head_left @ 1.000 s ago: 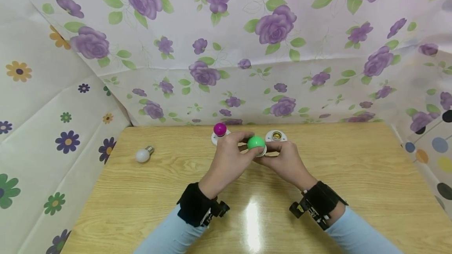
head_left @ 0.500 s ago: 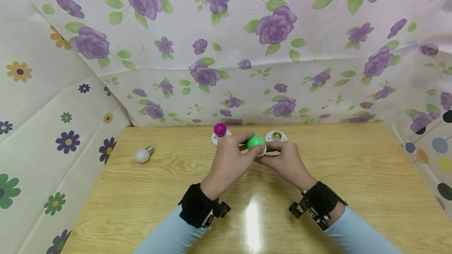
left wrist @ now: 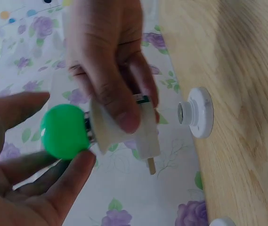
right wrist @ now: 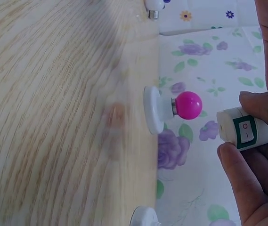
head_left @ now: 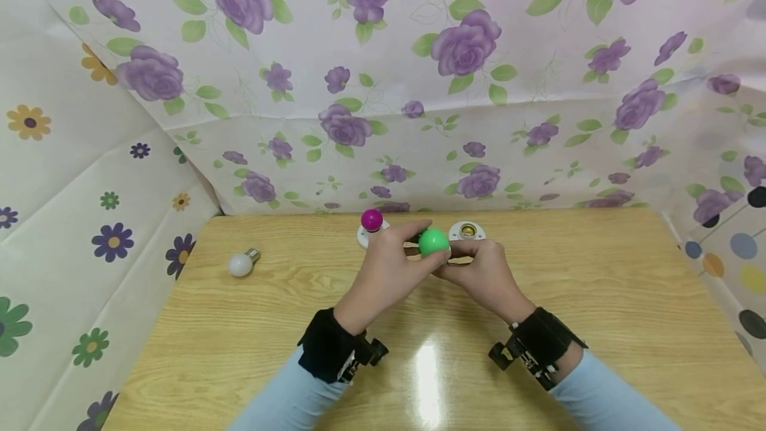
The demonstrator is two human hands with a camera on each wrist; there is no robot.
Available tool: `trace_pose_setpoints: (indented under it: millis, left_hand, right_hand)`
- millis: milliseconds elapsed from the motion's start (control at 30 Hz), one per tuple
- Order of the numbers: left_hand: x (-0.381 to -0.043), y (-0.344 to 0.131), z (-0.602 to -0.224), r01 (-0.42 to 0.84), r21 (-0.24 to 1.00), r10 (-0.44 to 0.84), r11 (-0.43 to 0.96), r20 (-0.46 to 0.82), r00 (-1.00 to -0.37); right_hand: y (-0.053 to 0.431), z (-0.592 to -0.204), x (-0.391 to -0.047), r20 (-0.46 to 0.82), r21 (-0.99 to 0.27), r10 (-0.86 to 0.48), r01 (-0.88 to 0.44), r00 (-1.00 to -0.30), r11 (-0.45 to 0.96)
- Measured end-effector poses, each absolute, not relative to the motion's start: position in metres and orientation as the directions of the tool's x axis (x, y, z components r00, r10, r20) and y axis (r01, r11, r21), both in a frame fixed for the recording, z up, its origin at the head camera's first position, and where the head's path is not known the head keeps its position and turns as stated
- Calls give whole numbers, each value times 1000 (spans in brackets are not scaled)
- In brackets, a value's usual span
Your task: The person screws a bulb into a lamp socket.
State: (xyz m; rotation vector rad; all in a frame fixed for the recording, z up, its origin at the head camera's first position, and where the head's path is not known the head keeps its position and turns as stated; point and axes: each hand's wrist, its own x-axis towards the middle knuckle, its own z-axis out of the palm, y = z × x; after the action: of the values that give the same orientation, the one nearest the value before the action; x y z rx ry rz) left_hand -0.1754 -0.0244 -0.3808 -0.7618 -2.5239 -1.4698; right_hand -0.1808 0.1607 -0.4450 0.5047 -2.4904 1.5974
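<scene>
A green light bulb (head_left: pixel 433 243) lies among the curled fingers of my left hand (head_left: pixel 389 265), above the table. In the left wrist view, one fingertip touches the bulb's lower edge while another finger stands off its upper side. A little metal shows between the bulb and the mouth of a white plug-in lamp socket (left wrist: pixel 112 129). My right hand (head_left: pixel 481 278) grips that socket; one metal prong sticks out of it in the left wrist view. The right wrist view shows its rocker switch (right wrist: pixel 247 132), framed in dark green.
Behind my left hand, a magenta bulb (head_left: pixel 372 219) stands upright in a round white lamp base (right wrist: pixel 152 109). Another white lamp base (head_left: pixel 467 231) with a bare brass socket sits near the table's back edge. A white bulb (head_left: pixel 241 264) lies on the wooden table (head_left: pixel 287 351) at left.
One finger of my left hand has lifted slightly from the green bulb. The bulb now covers more of the socket's white rim. My right hand keeps its grip on the socket.
</scene>
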Motion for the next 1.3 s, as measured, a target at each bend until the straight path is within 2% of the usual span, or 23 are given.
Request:
trace_pose_setpoints:
  millis: [100, 233, 667, 1000, 1300]
  left_hand:
    - [-177, -26, -381, 464, 799, 399, 383, 310, -863]
    - [-178, -26, -384, 486, 788, 396, 377, 337, -854]
    - [-174, -17, -392, 557, 711, 191, 429, 531, -826]
    - [-171, -11, -399, 588, 577, 139, 567, 637, -758]
    - [-177, -16, -395, 570, 704, 187, 424, 547, -816]
  right_hand:
    - [161, -447, -181, 293, -858, -200, -349, -935, 377]
    - [161, -448, -181, 293, -860, -202, -351, -934, 372]
    - [159, -441, -180, 330, -828, -212, -390, -920, 402]
    - [156, -440, -181, 337, -812, -154, -370, -929, 451]
    - [159, -442, -183, 325, -821, -181, -372, -928, 434]
